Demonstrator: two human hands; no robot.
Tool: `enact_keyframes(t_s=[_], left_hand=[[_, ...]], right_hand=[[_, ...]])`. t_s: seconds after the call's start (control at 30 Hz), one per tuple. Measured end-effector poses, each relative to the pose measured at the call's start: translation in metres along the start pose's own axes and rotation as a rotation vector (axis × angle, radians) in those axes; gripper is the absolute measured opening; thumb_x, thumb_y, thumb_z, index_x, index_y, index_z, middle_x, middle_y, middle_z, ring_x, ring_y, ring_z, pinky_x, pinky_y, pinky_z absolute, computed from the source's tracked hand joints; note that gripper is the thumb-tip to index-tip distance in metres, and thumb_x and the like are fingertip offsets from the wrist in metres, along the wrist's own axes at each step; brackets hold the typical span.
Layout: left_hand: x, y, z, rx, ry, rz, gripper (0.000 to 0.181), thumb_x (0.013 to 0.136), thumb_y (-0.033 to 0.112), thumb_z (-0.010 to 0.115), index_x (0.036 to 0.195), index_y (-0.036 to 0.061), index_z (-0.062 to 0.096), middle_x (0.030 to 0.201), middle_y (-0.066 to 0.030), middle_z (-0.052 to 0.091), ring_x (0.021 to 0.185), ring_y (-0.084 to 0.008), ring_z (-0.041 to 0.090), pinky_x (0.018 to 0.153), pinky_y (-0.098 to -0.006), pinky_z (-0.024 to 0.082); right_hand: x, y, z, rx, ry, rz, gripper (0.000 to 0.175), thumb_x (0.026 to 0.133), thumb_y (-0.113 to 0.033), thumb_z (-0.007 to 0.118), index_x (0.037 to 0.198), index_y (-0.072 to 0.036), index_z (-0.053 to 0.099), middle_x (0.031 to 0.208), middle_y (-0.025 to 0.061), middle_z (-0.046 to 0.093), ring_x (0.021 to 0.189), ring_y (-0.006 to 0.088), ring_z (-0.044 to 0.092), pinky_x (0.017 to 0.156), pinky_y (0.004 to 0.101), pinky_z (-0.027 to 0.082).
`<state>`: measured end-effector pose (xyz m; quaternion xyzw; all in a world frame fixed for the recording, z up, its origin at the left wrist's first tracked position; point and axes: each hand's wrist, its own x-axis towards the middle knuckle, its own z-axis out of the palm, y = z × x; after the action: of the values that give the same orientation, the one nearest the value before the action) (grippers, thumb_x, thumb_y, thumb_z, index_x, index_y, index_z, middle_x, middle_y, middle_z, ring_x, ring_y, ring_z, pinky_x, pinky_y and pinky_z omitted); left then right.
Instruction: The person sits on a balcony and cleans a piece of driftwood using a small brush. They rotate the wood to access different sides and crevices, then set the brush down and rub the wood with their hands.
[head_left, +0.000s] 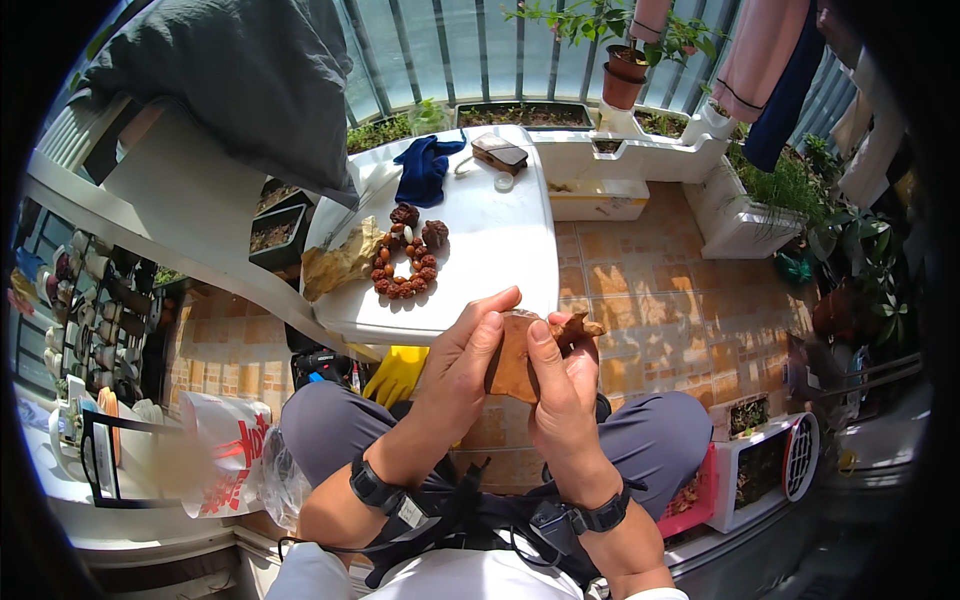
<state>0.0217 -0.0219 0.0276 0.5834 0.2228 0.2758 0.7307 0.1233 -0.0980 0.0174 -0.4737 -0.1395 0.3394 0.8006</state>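
My left hand (463, 360) and my right hand (562, 367) both grip a brown piece of wood (513, 360), thumbs on its face, above my lap. A knobby brown end of it, or of a second piece, sticks out beyond my right fingers; which, I cannot tell. Past my hands stands a white stool or small table (495, 247). On its top lie a string of brown beads (405, 279), two dark rough lumps (435, 234), a pale yellowish rough piece (341, 259), a dark blue cloth or glove (426, 171), a small box-like object (499, 152) and a small clear round lid (503, 181).
Yellow rubber gloves (397, 373) hang below the table's near edge. A white plastic bag (221, 454) stands at left, a pink basket (691, 495) at right. White planters (750, 217) line the right, and a grey cloth (232, 82) hangs at upper left.
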Motion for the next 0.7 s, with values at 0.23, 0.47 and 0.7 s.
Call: enact_keyframes(t_s=[0.23,0.47,0.7], left_hand=[[0.006,0.016,-0.009,-0.087,-0.173,-0.034,0.065,0.104,0.021,0.061,0.160,0.0004,0.034,0.160,-0.0116,0.042,0.142,-0.0190,0.047,0.118,-0.0354,0.038],[0.020,0.011,-0.010,0.459,0.014,0.245,0.064,0.096,0.029,0.080,0.141,-0.0037,0.049,0.117,-0.0128,0.067,0.104,-0.0211,0.068,0.094,-0.0329,0.055],[0.040,0.002,-0.016,-0.548,0.097,-0.287,0.038,0.112,0.036,0.050,0.133,0.0068,0.060,0.123,-0.0072,0.069,0.113,-0.0165,0.067,0.099,-0.0336,0.054]], right_hand=[[0.010,-0.027,-0.009,0.262,-0.239,0.406,0.051,0.109,-0.054,0.045,0.125,-0.009,0.062,0.115,0.0090,0.070,0.104,0.0222,0.072,0.084,0.0382,0.065],[0.030,-0.018,0.007,-0.077,-0.059,0.123,0.029,0.112,-0.029,0.049,0.126,-0.005,0.057,0.118,0.0065,0.063,0.102,0.0144,0.064,0.090,0.0310,0.055],[0.034,-0.018,-0.007,-0.677,-0.190,-0.201,0.031,0.107,-0.024,0.058,0.125,0.002,0.059,0.112,0.0086,0.068,0.102,0.0140,0.060,0.095,0.0305,0.049]])
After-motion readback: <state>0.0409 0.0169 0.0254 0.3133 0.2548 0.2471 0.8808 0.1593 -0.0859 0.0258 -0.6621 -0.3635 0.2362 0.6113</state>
